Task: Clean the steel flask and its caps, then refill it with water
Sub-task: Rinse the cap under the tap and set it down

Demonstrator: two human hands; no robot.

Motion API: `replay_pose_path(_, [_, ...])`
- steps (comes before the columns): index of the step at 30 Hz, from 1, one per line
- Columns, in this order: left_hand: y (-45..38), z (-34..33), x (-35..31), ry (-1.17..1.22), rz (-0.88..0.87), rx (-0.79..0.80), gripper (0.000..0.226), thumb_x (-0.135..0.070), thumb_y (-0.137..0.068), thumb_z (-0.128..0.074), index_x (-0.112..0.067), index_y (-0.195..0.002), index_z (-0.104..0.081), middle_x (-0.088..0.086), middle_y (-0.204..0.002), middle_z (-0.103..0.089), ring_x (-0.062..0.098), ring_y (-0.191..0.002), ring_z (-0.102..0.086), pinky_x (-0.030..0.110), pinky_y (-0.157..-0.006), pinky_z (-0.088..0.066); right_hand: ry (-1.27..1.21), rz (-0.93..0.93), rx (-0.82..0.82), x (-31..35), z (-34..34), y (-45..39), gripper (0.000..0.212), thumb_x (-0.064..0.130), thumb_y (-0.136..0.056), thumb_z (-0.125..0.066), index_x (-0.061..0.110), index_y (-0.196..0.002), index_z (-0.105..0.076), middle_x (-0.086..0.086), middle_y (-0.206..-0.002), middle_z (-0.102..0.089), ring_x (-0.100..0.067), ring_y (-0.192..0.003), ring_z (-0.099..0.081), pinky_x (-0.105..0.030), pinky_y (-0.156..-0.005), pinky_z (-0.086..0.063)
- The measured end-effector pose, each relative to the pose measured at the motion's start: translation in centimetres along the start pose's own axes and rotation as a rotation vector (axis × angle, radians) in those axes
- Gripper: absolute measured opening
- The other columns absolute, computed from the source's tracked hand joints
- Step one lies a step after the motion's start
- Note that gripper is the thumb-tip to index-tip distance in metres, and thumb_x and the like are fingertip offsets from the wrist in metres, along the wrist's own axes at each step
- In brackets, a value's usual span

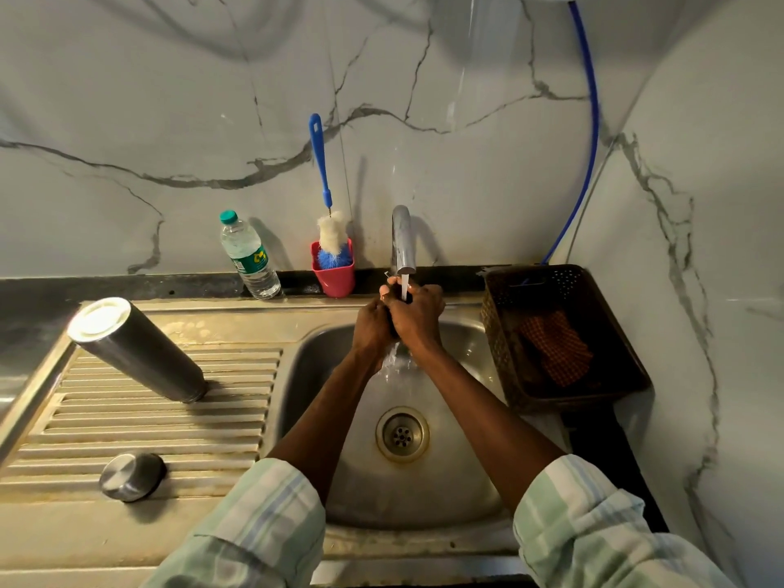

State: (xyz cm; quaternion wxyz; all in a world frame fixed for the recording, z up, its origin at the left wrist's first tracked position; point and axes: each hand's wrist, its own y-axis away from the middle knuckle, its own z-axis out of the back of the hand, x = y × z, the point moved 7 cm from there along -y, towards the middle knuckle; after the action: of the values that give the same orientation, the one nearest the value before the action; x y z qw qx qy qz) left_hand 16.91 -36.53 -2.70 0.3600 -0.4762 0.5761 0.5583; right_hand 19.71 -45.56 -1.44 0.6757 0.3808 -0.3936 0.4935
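Observation:
The steel flask [140,350] stands upside down on the ribbed drainboard [148,422], its white base facing up. A round steel cap [131,476] lies on the drainboard near the front edge. Over the sink basin [449,468], my left hand [373,322] and my right hand [418,314] are clasped together under the running tap [402,244]. Both curl round a small dark thing, almost wholly hidden; water runs over it and streams down. I cannot tell what that thing is.
A clear water bottle [248,256] with a green cap and a red cup [334,269] holding a blue-handled bottle brush [326,205] stand against the marble wall. A brown basket [560,337] with an orange checked cloth sits right of the sink. A blue hose [587,133] hangs down the wall.

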Motion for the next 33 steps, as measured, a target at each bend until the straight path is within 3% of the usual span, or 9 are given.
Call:
replay_pose_path(4, [-0.5, 0.8, 0.3, -0.058, 0.059, -0.122, 0.023, -0.008, -0.102, -0.047, -0.001, -0.094, -0.068, 0.010, -0.077, -0.065, 0.017, -0.065, -0.061, 0.022, -0.055, -0.052, -0.094, 0.067, 0.007, 0.4, 0.2, 0.5, 0.026, 0.020, -0.093, -0.060, 0.014, -0.118, -0.066, -0.006, -0.128, -0.055, -0.023, -0.117, -0.052, -0.044, -0.101, -0.047])
replay_pose_path(8, [-0.8, 1.5, 0.6, -0.146, 0.045, -0.266, 0.029, -0.011, -0.099, -0.054, -0.009, -0.074, -0.068, 0.008, -0.071, -0.065, 0.018, -0.067, -0.061, 0.028, -0.060, -0.051, -0.132, 0.024, 0.001, 0.3, 0.9, 1.3, 0.025, 0.015, -0.095, -0.059, 0.013, -0.120, -0.065, -0.004, -0.120, -0.066, -0.017, -0.106, -0.062, -0.034, -0.093, -0.053])
replay_pose_path(12, [-0.4, 0.4, 0.3, -0.095, 0.049, -0.209, 0.032, -0.017, -0.105, -0.041, -0.010, -0.082, -0.062, 0.007, -0.076, -0.064, 0.016, -0.071, -0.059, 0.024, -0.058, -0.048, 0.020, 0.044, -0.055, 0.3, 1.0, 1.2, 0.026, 0.024, -0.094, -0.063, 0.010, -0.114, -0.069, -0.003, -0.110, -0.066, -0.016, -0.098, -0.061, -0.027, -0.080, -0.050])
replay_pose_path(15, [0.0, -0.8, 0.6, 0.067, 0.133, -0.080, 0.039, -0.033, -0.107, -0.036, -0.012, -0.093, -0.065, 0.006, -0.082, -0.070, 0.016, -0.076, -0.065, 0.027, -0.067, -0.053, 0.079, -0.018, -0.046, 0.0, 0.8, 0.6, 0.028, 0.026, -0.096, -0.057, 0.013, -0.118, -0.068, -0.008, -0.116, -0.065, -0.026, -0.109, -0.060, -0.039, -0.088, -0.054])
replay_pose_path(18, [0.0, -1.2, 0.3, 0.107, 0.143, 0.012, 0.034, -0.030, -0.106, -0.040, -0.011, -0.103, -0.067, 0.008, -0.090, -0.071, 0.018, -0.085, -0.066, 0.028, -0.070, -0.054, 0.062, -0.056, -0.013, 0.1, 0.9, 0.4, 0.036, 0.017, -0.098, -0.049, 0.011, -0.133, -0.056, -0.012, -0.125, -0.062, -0.029, -0.116, -0.058, -0.037, -0.095, -0.050])
replay_pose_path(23, [-0.5, -0.8, -0.4, -0.041, 0.098, 0.045, 0.036, -0.027, -0.107, -0.036, -0.006, -0.118, -0.063, 0.011, -0.102, -0.067, 0.018, -0.090, -0.063, 0.024, -0.068, -0.051, -0.100, 0.024, -0.108, 0.1, 2.5, 0.6, 0.030, 0.006, -0.089, -0.065, 0.011, -0.119, -0.066, -0.006, -0.116, -0.065, -0.015, -0.096, -0.062, -0.007, -0.065, -0.048])
replay_pose_path(27, [-0.2, -1.1, -0.4, 0.014, 0.072, 0.050, 0.028, -0.020, -0.106, -0.037, -0.010, -0.111, -0.063, 0.009, -0.093, -0.069, 0.019, -0.084, -0.065, 0.027, -0.069, -0.055, -0.039, 0.064, -0.108, 0.4, 2.8, 0.9, 0.026, 0.017, -0.091, -0.066, 0.014, -0.117, -0.069, -0.001, -0.115, -0.066, -0.010, -0.101, -0.058, -0.012, -0.085, -0.044])
replay_pose_path(30, [0.3, -1.6, 0.3, 0.056, 0.102, 0.080, 0.032, -0.020, -0.106, -0.034, -0.008, -0.102, -0.064, 0.008, -0.082, -0.067, 0.015, -0.072, -0.062, 0.026, -0.063, -0.053, -0.021, 0.020, -0.083, 0.1, 2.1, 0.5, 0.025, 0.020, -0.096, -0.057, 0.017, -0.117, -0.069, -0.005, -0.116, -0.069, -0.020, -0.105, -0.062, -0.038, -0.096, -0.048])
replay_pose_path(33, [0.2, -1.7, 0.1, 0.055, 0.058, 0.091, 0.036, -0.023, -0.108, -0.031, -0.004, -0.107, -0.061, 0.006, -0.077, -0.066, 0.013, -0.065, -0.062, 0.025, -0.057, -0.052, -0.045, 0.043, -0.154, 0.1, 2.4, 0.3, 0.019, 0.014, -0.094, -0.055, 0.015, -0.102, -0.071, -0.009, -0.111, -0.066, -0.026, -0.103, -0.062, -0.044, -0.091, -0.053])
